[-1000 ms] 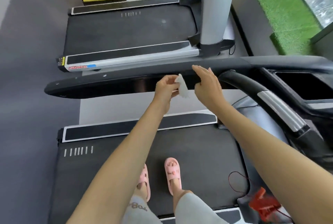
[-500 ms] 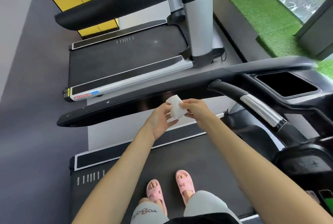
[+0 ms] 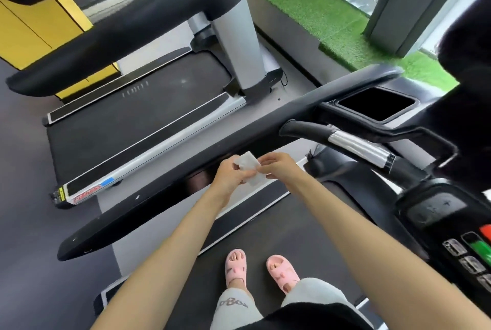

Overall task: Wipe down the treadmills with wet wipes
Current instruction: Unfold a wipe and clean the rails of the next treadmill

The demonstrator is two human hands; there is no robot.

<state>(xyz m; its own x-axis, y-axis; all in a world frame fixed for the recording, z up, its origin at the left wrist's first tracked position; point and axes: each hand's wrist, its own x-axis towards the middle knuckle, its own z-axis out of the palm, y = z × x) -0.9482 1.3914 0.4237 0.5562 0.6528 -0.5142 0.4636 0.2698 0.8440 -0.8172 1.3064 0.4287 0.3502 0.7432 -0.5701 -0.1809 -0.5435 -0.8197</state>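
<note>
Both hands on the wipe, none on the machine. Left hand has its fingers curled round the near edge of the wet wipe; right hand pinches the opposite edge between thumb and fingertips. The wipe is a small white folded pad, held in the air between them, in front of the long black side rail of the treadmill the person stands on. Can't tell if it touches the rail; it looks apart. The two-handed pinch reads as refolding or turning to a fresh face, not wiping: no flat pressure on any surface. Holding it right at the rail makes sense, since that's the nearest surface to go on. Person stands on the belt in pink slippers, so the console, cup tray and silver-banded grip all sit close on the right. Second treadmill lies beyond the rail, well apart from the hands. Can't tell which surfaces are already clean. Risk: a pad folded this small gives little contact area per pass.
</note>
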